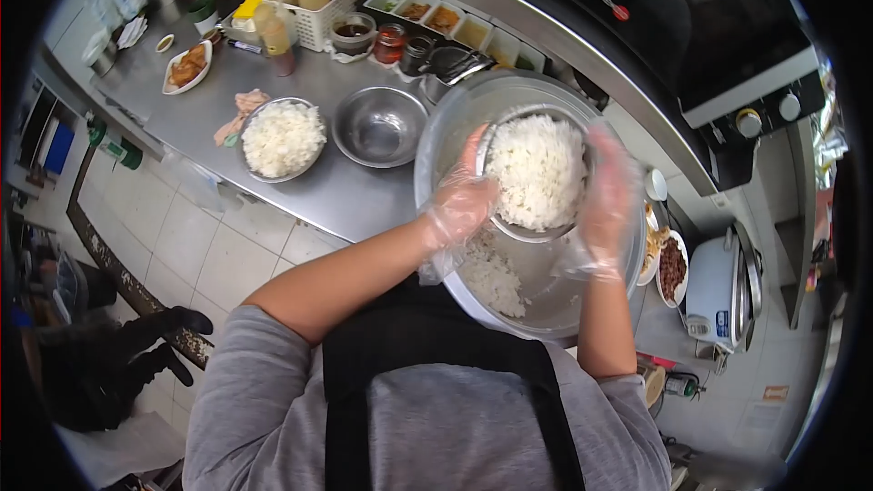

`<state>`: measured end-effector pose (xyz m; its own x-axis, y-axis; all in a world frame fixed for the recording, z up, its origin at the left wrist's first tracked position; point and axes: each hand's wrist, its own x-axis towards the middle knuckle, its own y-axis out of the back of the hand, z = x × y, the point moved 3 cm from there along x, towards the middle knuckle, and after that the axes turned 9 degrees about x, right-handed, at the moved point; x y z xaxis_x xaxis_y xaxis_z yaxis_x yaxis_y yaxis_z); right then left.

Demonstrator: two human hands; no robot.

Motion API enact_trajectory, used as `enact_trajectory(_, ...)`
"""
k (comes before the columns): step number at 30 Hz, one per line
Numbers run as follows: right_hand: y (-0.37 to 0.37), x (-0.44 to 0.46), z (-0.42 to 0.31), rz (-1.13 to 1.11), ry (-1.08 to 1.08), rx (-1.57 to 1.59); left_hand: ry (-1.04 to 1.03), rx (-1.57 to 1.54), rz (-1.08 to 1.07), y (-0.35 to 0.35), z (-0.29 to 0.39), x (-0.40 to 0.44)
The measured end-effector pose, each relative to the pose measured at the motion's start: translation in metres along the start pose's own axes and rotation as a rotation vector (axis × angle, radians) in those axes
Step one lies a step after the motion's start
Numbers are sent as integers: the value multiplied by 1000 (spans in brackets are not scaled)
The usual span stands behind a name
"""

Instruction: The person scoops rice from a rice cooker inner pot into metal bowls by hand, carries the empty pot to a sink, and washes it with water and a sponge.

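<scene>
A metal bowl heaped with white rice [536, 168] is held above a large translucent tub [433, 141]. My left hand [462, 198], in a clear plastic glove, grips the bowl's left side with the thumb by the rim. On the bowl's right side is my right hand [611, 195], also gloved; motion smears its fingers, so their grip is unclear. Loose rice [493, 277] lies in the bottom of the tub. To the left, a second rice-filled bowl [284, 139] stands on the counter beside a bare metal bowl [378, 127].
A pinkish cloth [240, 118] lies by the left rice bowl. Sauce bottles [275, 41], jars [389, 42] and a topping tray [444, 20] line the counter's back. At right are a plate of dark food [673, 268] and a rice cooker [714, 291].
</scene>
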<state>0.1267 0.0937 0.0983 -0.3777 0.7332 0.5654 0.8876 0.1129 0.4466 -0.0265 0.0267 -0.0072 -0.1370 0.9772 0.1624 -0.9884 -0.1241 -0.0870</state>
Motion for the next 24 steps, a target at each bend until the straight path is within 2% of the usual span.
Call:
enact_trajectory(1,0,3,1,-6,6,11,-69,-305,55,10,11,-7)
enact_trajectory(2,5,2,1,122,15,188,-137,-612,106,20,22,-16)
enact_trajectory(3,12,2,4,251,20,362,3,-562,197,43,32,-31)
enact_trajectory(4,14,5,16,250,17,365,98,-439,259,69,53,-46)
enact_trajectory(5,11,4,47,169,-326,321,80,-370,307,101,47,-63)
enact_trajectory(6,8,-6,82,86,-668,270,149,-426,453,126,49,-85)
enact_trajectory(8,2,-52,152,-68,-793,240,152,-334,542,181,62,-128)
enact_trajectory(9,5,-65,158,-59,-799,240,203,-309,605,217,47,-158)
enact_trajectory(11,-2,-90,153,-464,-543,-172,262,-244,609,251,56,-202)
enact_trajectory(12,-6,-90,147,-454,-563,-169,282,-293,657,274,40,-231)
enact_trajectory(14,-20,-77,120,-588,-566,-309,432,-293,633,285,21,-259)
enact_trajectory(15,-28,-74,109,-595,-570,-309,491,-303,638,281,13,-262)
enact_trajectory(17,-47,-54,83,-362,-588,-110,583,-311,596,273,-7,-260)
enact_trajectory(18,-64,-36,40,-351,-416,-139,620,-304,539,268,-15,-255)
enact_trajectory(19,-87,-21,-2,-336,-246,-163,562,-346,453,259,-22,-240)
enact_trajectory(20,-114,-14,-19,-502,-77,-215,557,-383,398,261,-50,-240)
enact_trajectory(21,-142,-7,-32,-661,96,-266,565,-427,381,249,-45,-226)
enact_trajectory(23,-209,-2,-50,-979,269,-535,539,-446,363,241,-61,-213)
enact_trajectory(24,-245,3,-50,-1126,115,-671,548,-429,367,237,-62,-206)
